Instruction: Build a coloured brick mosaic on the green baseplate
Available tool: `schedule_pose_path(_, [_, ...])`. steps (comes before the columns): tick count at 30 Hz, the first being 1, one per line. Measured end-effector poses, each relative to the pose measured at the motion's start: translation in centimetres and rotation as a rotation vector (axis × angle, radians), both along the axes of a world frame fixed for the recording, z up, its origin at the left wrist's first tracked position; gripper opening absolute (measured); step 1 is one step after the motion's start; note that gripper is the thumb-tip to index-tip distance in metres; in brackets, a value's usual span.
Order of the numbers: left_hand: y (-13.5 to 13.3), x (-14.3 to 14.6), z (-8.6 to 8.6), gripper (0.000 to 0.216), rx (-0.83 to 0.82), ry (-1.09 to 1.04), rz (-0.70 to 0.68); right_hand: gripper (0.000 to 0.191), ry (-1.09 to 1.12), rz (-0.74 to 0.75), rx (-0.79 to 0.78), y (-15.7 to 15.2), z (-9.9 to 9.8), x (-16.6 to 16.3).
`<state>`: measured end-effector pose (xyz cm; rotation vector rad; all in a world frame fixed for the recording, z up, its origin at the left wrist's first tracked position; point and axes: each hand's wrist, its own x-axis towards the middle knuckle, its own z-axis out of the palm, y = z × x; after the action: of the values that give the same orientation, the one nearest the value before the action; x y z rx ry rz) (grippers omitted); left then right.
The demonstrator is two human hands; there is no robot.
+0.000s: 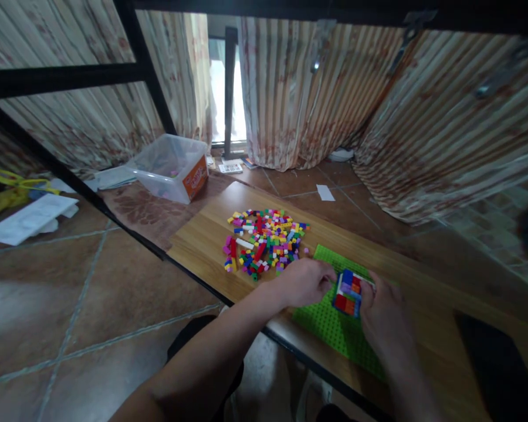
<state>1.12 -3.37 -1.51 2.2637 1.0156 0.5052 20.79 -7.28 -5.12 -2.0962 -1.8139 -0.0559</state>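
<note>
A small block of toy bricks in red, blue, purple, orange and white sits over a green studded baseplate. Whether it is lifted off the plate or fixed to it, I cannot tell. My right hand is closed around the block's right side, thumb along its near edge. At the block's left side, my left hand has its fingers pinched together; anything between them is too small or hidden to make out. Left of the plate lies a loose heap of many-coloured bricks.
The wooden bench runs diagonally, with a dark flat object at its right end. A clear plastic bin with an orange label stands on the floor beyond. Black metal bars cross the upper left. Striped curtains hang behind.
</note>
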Motion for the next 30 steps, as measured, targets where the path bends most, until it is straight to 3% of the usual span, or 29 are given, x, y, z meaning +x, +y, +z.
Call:
schedule_pose_path(7, [0.7,-1.0,0.3,0.024,0.016,-0.070,0.035,0.061,-0.052,0.026,-0.006,0.2,-0.3,0.4])
schedule_pose_path(12, [2.0,-3.2,0.5,0.022,0.002,-0.140,0.166,0.068,-0.036,0.079,0.028,0.3,-0.6,1.1])
schedule_pose_path(16, [3.1,-5.5,0.9,0.024,0.044,-0.119,0.338,0.068,-0.009,0.077,0.049,0.3,-0.5,1.4])
schedule_pose_path(21, [4.2,-9.2,1.1,0.023,0.085,-0.018,0.688,0.065,0.048,0.044,0.116,0.4,0.1,1.0])
schedule_pose_path(25, [4.4,-13.0,0.9,0.023,0.010,0.151,0.962,0.063,0.082,0.033,0.157,0.5,0.8,0.5])
schedule_pose_path(27, [4.2,-14.6,0.8,0.023,-0.022,0.208,1.005,0.062,0.103,0.029,0.173,0.5,1.0,0.2])
schedule_pose_path(30, [3.9,-15.8,0.6,0.024,-0.054,0.271,0.953,0.056,0.135,0.026,0.197,0.6,1.0,-0.2])
